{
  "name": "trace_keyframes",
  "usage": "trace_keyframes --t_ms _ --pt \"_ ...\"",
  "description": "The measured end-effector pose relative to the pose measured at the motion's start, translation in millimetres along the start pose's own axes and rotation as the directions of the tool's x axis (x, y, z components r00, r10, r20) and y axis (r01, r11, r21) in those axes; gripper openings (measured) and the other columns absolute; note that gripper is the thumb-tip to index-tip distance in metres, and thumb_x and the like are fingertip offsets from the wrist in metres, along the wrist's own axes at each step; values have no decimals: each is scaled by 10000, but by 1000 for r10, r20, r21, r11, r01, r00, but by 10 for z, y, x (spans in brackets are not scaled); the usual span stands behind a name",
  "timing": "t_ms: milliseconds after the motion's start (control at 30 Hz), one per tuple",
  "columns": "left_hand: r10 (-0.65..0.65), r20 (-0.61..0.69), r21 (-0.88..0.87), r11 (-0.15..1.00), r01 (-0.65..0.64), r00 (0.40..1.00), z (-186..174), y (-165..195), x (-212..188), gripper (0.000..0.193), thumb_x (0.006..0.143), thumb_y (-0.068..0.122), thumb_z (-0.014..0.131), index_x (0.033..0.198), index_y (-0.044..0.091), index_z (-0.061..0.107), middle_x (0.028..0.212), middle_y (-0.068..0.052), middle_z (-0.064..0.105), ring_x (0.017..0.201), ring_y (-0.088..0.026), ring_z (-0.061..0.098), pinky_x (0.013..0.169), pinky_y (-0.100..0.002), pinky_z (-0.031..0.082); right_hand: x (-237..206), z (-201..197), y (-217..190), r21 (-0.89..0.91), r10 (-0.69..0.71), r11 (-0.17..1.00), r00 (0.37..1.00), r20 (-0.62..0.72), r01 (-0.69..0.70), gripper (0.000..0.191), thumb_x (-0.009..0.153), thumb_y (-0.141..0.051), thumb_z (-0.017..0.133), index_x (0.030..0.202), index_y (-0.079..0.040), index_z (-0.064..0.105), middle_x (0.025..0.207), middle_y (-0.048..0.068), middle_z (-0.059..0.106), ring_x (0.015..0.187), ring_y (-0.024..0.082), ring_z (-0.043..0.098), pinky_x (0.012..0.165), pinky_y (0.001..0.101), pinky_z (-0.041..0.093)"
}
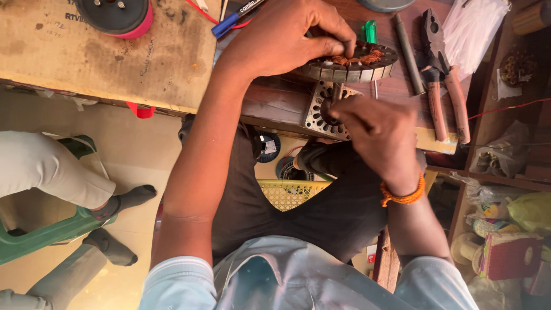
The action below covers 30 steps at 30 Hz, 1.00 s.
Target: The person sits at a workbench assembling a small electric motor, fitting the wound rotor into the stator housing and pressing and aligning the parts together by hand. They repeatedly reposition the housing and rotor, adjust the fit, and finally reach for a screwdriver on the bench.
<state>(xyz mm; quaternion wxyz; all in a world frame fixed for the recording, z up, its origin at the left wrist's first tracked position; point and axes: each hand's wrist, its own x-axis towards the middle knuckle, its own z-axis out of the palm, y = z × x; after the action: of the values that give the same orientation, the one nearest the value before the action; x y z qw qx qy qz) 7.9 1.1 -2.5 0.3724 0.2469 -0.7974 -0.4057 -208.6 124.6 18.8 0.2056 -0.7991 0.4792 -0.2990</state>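
A person's left hand (287, 37) pinches the far rim of a round slotted motor stator (350, 64) lying on the wooden workbench (275, 100), fingertips closed on copper winding wire (359, 57). The right hand (379, 135), wearing an orange bead bracelet (403, 197), is curled shut near a second slotted metal plate (322, 109) at the bench edge (what it grips is hidden). Steady pressure from the left hand would likely keep the stator from turning. Pliers (442, 74) lie to the right.
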Motion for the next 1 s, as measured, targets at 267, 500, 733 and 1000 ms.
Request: trace_keyframes --t_ms 267,500,733,1000 --pt "147 -160 385 920 -75 976 230 411 -282 469 826 324 908 1198 134 693 1072 -29 665 1011 -266 655 826 -416 509 -312 50 244 73 120 991 986 -114 -112 107 965 49 746 1032 -34 757 896 58 752 740 112 713 668 265 546" --pt "235 -287 627 779 -4 929 553 338 -395 473 911 244 871 1317 176 637 1196 36 615 1114 -203 592 911 -410 453 -247 -364 232 -48 96 993 984 -150 -104 113 989 40 786 1085 -15 763 963 70 753 710 98 623 651 218 458" --pt "284 -280 655 754 -33 917 606 305 -429 492 917 212 873 1358 174 658 1189 25 631 1076 -204 590 882 -405 443 12 -584 15 -162 -104 984 980 -172 76 109 985 99 734 1026 -1 734 878 82 717 649 110 568 633 254 417" --pt "255 -315 642 767 8 914 590 460 -359 455 913 226 871 1313 152 668 1215 31 676 1091 -204 615 889 -408 455 485 -547 7 -87 -16 996 979 -201 -2 67 987 22 791 1030 4 744 629 49 484 554 91 367 527 294 267"
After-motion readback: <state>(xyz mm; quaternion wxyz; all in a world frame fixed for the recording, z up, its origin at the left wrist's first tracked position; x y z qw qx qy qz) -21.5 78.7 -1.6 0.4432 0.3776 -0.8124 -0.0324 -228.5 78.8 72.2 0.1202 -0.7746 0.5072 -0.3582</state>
